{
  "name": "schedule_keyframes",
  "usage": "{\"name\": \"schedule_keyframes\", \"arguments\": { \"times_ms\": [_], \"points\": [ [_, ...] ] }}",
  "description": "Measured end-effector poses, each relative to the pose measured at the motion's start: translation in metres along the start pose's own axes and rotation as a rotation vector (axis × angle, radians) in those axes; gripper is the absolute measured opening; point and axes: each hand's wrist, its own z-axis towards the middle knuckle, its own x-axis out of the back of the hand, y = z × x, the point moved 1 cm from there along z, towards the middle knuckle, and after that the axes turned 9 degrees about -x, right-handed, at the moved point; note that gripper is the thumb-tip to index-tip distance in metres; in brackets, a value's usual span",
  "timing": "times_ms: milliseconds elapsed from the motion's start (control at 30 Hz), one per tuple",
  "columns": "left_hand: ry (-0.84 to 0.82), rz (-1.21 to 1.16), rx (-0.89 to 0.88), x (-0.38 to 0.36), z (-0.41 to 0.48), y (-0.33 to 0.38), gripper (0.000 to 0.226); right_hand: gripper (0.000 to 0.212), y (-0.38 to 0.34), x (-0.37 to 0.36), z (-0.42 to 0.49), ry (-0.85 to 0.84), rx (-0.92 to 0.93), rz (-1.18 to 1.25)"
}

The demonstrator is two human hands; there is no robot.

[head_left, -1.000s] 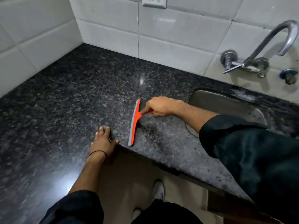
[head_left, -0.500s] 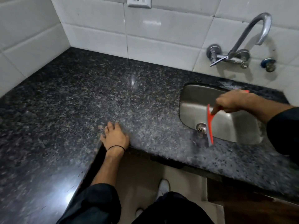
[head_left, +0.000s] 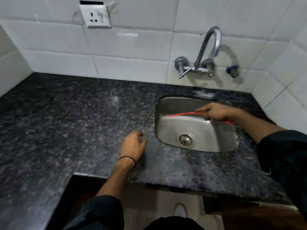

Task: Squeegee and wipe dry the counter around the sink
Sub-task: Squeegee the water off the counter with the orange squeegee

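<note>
My right hand [head_left: 214,111] grips the handle of a red squeegee [head_left: 181,114] and holds it above the steel sink [head_left: 167,125]. The blade lies edge-on to me and reaches left across the basin. My left hand [head_left: 133,145] rests on the dark speckled granite counter [head_left: 79,117] just left of the sink's front corner, its fingers loosely curled and holding nothing. Pale wet smears show on the counter in front of the sink and behind it.
A chrome wall tap [head_left: 209,47] arches over the sink's back edge, with a second valve [head_left: 233,71] to its right. A white socket [head_left: 95,16] sits on the tiled wall. The counter is L-shaped, with walls at left, back and right. A shoe [head_left: 180,210] shows on the floor below.
My right hand swept the squeegee from the counter left of the sink rightward and over the basin, turning the blade level. My left hand left the inner counter corner for the sink, fingers curling.
</note>
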Motion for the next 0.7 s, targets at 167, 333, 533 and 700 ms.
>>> {"name": "schedule_keyframes", "arguments": {
  "times_ms": [167,333,533,700],
  "points": [
    [-0.017,-0.023,-0.017,-0.017,0.042,0.037,0.024,0.040,0.027,-0.001,0.008,-0.151,-0.231,0.781],
    [-0.005,0.013,-0.102,-0.030,0.089,0.087,0.022,0.023,0.052,0.017,0.014,-0.334,-0.352,0.996],
    [-0.064,0.054,-0.228,-0.056,0.143,0.143,0.025,0.072,0.088,0.050,0.038,-0.436,-0.164,1.231],
    [-0.070,0.094,-0.314,-0.076,0.181,0.186,0.027,0.072,0.115,0.065,0.061,-0.412,-0.070,1.331]
  ]
}}
